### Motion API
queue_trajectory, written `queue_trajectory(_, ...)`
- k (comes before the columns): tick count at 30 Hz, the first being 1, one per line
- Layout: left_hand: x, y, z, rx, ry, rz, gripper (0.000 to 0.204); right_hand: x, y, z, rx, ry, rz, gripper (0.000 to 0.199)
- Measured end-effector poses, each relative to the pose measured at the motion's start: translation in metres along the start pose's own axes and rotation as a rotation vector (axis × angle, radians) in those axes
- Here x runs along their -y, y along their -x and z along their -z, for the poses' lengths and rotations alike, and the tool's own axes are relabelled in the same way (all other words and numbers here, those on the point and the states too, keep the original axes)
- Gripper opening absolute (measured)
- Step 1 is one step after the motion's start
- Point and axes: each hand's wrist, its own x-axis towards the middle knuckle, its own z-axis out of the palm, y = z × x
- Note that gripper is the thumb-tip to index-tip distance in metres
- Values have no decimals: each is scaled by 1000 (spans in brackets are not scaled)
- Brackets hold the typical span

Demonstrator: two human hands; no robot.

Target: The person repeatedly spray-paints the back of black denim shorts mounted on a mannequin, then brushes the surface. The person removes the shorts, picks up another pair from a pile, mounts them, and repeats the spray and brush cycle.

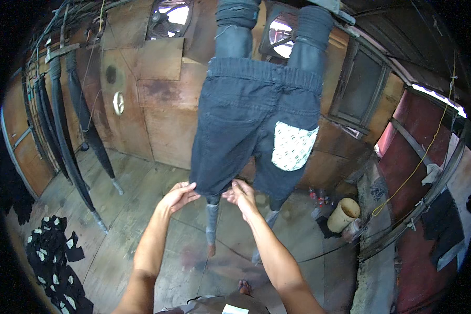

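Wooden walls, plank floor (141, 209) — dark shorts (256, 115) hung overhead, centre. Left hand (178, 196) and right hand (240, 193) pinched the lower hem, mid-straightening; called next for an even downward tug.

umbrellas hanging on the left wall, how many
About 4 closed dark umbrellas, all hanging side by side along the left wall; they overlap, so more may be hidden behind.

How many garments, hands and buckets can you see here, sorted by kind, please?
Dark shorts hanging overhead: 1
Pile of dark patterned cloth on the floor: 1
Hands at the shorts' hem, left hand and right hand: 2
Cream bucket: 1
Total: 5
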Motion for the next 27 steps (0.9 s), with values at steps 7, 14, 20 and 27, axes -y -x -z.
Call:
queue_trajectory(7,28,-15,9,176,197,-101,35,5,-34,13,107,-125,-253,9)
queue_trajectory(14,51,-18,16,90,224,-285,45,-29,-48,17,271,-942,-324,29)
queue_trajectory(20,14,-4,11,116,126,-174,44,-49,-59,0,119,-731,-172,33)
queue_trajectory(27,-54,-80,4,-142,-121,-392,66,-45,-54,-1,-5,-493,-162,26)
